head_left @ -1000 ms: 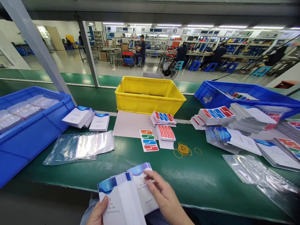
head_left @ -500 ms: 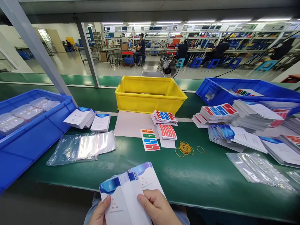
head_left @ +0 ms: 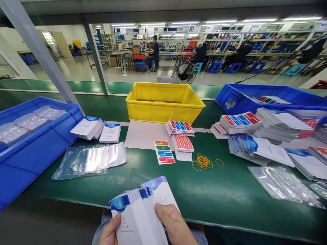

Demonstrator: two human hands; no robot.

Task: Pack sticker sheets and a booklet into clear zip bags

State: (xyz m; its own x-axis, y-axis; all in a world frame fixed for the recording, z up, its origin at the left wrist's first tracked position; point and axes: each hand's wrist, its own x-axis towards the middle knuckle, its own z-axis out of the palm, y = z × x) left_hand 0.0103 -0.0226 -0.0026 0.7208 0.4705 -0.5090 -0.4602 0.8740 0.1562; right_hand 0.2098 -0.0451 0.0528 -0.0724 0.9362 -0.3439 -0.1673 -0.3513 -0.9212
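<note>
**Head view: both hands clamped on a fanned stack of booklets at the table's near edge**

Head view shows the left hand [head_left: 109, 233] at the bottom edge of frame, thumb pressed on the front cover of the booklets [head_left: 143, 214], fingers hidden behind the stack. The right hand [head_left: 172, 226] grips the same stack from the right side, thumb on top and pointing up-left, remaining fingers out of sight underneath. Both hands are closed on the booklets. The stack is white with blue top corners, fanned slightly, and held just in front of the near edge of the table [head_left: 217, 194], above the person's lap.

Surface: green table. Ahead of the hands lie a colour label sheet [head_left: 164, 152], red-printed label stacks [head_left: 182, 143], and loose rubber bands [head_left: 202, 161]. To the left lie clear plastic bags [head_left: 89, 160], two booklet piles [head_left: 95, 128] and a blue bin [head_left: 33, 149] holding bagged items. A yellow bin [head_left: 163, 103] stands at centre rear. To the right are more label and booklet stacks [head_left: 258, 134], further clear bags, and a second blue bin [head_left: 268, 95].

Room: factory floor with workbenches, seated workers, blue stools, a floor fan [head_left: 184, 73].
</note>
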